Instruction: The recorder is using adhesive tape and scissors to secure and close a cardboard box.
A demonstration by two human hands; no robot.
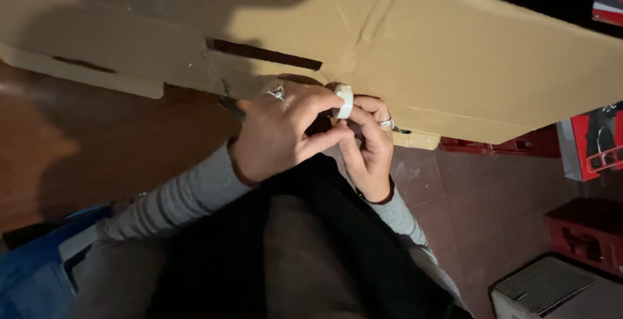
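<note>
Two hands on one small white tape roll (344, 100): our left hand (279, 131) pinches it closed-fingered, right hand (370, 147) curls beneath, just below the flattened cardboard box (454, 53); we judge the tape end is being sought, next needing a fingernail's lift.

A dim storeroom or stockroom is showing here: red plastic crates (587, 231) are sitting on a reddish-brown tiled floor (480, 208), a large flattened cardboard box (454, 53) is filling the top, and a blue bin (32, 273) is standing nearby.
</note>
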